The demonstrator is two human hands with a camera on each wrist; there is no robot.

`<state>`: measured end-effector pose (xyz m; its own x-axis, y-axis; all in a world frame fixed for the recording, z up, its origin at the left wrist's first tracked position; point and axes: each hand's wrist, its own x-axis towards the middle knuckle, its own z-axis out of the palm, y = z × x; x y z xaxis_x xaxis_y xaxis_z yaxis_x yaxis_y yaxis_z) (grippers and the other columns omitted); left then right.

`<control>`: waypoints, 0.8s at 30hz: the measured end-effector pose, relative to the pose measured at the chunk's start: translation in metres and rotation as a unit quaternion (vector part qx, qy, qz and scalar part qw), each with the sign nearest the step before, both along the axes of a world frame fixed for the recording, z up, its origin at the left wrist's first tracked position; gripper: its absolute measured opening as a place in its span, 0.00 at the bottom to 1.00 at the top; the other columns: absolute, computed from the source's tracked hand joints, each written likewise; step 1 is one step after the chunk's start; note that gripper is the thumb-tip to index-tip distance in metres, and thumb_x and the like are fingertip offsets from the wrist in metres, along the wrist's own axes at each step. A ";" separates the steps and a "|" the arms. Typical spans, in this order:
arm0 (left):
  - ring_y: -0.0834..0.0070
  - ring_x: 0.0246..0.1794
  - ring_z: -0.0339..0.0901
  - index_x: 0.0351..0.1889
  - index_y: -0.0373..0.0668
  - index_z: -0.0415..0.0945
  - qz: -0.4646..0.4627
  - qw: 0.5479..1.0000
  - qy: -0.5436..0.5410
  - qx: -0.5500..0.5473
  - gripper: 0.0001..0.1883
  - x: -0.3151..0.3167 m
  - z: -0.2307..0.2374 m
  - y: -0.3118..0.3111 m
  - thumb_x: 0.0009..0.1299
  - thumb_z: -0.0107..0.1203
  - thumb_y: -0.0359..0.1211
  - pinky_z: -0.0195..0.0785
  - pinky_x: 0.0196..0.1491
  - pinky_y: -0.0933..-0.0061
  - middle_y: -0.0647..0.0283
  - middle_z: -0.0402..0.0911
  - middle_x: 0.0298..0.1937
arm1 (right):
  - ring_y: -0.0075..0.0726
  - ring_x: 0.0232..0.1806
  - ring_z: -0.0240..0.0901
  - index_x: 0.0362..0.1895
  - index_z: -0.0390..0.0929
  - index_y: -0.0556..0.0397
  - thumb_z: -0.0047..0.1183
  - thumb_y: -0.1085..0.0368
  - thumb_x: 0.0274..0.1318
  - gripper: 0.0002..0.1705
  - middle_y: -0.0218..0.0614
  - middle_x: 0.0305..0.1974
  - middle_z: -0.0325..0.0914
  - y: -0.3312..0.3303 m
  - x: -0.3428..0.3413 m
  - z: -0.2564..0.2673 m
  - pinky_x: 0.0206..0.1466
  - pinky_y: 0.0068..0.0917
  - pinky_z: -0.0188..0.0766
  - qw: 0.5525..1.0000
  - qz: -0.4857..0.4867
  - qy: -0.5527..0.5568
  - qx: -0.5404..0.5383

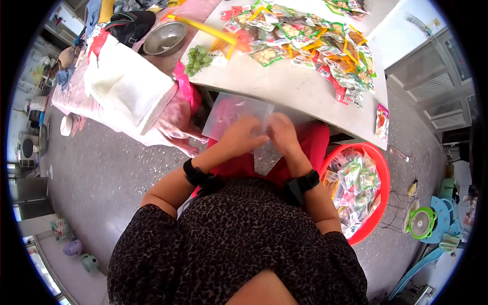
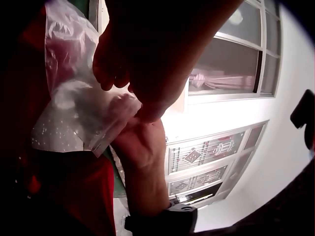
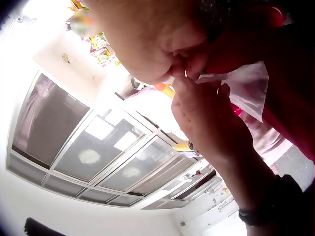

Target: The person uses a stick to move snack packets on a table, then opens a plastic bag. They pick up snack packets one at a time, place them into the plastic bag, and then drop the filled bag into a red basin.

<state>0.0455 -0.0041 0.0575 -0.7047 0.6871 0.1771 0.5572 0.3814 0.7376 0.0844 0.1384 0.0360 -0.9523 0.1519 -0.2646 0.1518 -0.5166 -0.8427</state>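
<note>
Translucent plastic forms the bag (image 1: 223, 109) stretching toward ten o'clock from the left hand (image 1: 241, 135) and right hand (image 1: 282, 133), which pinch its edge close together, while a red basket (image 1: 385, 188) sits at four o'clock and packets (image 1: 310, 40) cover the table (image 1: 290, 84) toward one.

You hold both arms bent, left forearm (image 1: 170, 185) and right forearm (image 1: 321, 203) angling forward and inward. Your left hand (image 1: 245, 135) and right hand (image 1: 282, 132) are close together in front of your torso (image 1: 229, 239), each curled in a pinch.
</note>
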 end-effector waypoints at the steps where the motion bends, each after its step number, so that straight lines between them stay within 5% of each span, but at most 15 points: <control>1: 0.68 0.27 0.64 0.28 0.38 0.66 -0.001 1.000 -0.004 0.002 0.15 0.000 0.001 0.004 0.51 0.55 0.38 0.58 0.30 0.71 0.60 0.66 0.25 | 0.21 0.23 0.63 0.25 0.68 0.55 0.41 0.69 0.48 0.04 0.29 0.21 0.67 -0.002 0.001 0.004 0.25 0.18 0.61 0.999 -0.007 0.008 0.035; 7: 0.66 0.27 0.63 0.24 0.37 0.65 0.005 0.999 -0.035 0.005 0.12 -0.002 0.000 0.010 0.52 0.53 0.36 0.57 0.31 0.70 0.58 0.65 0.24 | 0.22 0.24 0.64 0.24 0.68 0.55 0.42 0.67 0.48 0.06 0.29 0.22 0.67 -0.001 -0.001 -0.002 0.25 0.17 0.62 0.992 0.006 0.009 0.123; 12: 0.63 0.27 0.68 0.28 0.36 0.70 0.001 0.986 -0.158 0.049 0.10 -0.006 -0.009 0.006 0.55 0.48 0.34 0.60 0.32 0.67 0.53 0.71 0.26 | 0.21 0.24 0.63 0.25 0.68 0.54 0.41 0.65 0.49 0.07 0.29 0.22 0.67 -0.002 -0.001 0.002 0.24 0.17 0.63 0.996 0.011 -0.032 0.077; 21: 0.65 0.26 0.69 0.27 0.38 0.68 0.066 0.984 -0.154 0.059 0.08 -0.016 -0.035 0.002 0.57 0.45 0.33 0.61 0.29 0.69 0.55 0.71 0.24 | 0.21 0.22 0.62 0.25 0.67 0.52 0.40 0.64 0.49 0.06 0.28 0.22 0.67 0.005 -0.002 -0.010 0.23 0.17 0.62 0.999 0.003 -0.040 0.004; 24: 0.76 0.26 0.68 0.27 0.38 0.68 0.064 0.992 -0.105 -0.011 0.05 -0.012 -0.024 -0.001 0.56 0.44 0.29 0.61 0.29 0.76 0.62 0.70 0.24 | 0.21 0.23 0.63 0.24 0.67 0.51 0.41 0.65 0.49 0.06 0.27 0.22 0.67 0.005 -0.005 -0.009 0.24 0.17 0.62 0.999 -0.003 -0.029 0.029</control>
